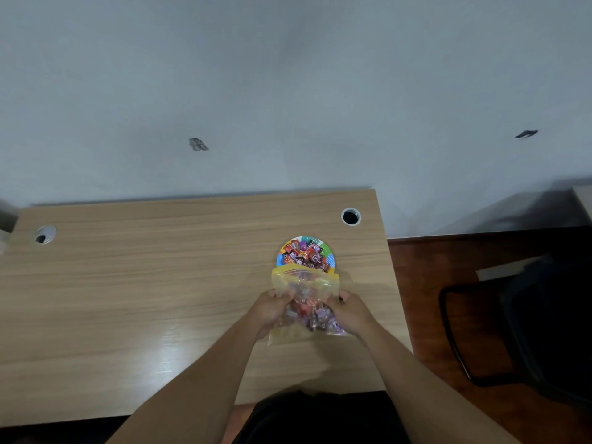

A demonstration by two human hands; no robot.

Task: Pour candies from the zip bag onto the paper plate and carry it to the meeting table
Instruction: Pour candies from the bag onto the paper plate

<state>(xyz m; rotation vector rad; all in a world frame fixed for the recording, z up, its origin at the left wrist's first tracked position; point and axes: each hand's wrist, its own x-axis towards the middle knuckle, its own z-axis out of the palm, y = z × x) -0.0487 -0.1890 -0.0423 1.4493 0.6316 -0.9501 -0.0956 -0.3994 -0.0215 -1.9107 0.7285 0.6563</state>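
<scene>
A clear zip bag (304,283) with a yellow zipper strip is held over the wooden desk, its open mouth pointing away from me at the near rim of the paper plate. My left hand (270,307) grips the bag's left side and my right hand (347,310) grips its right side. Wrapped candies in red, purple and pink still fill the bag's lower part between my hands. The paper plate (330,253), with a multicoloured rim, lies just beyond the bag and holds a heap of candies (304,253). The bag hides the plate's near edge.
The wooden desk (144,299) stands against a pale wall and has two cable holes (350,216) (45,234) near its back corners. A black chair (528,325) stands on the dark floor to the right. The desk's right edge is close to the plate.
</scene>
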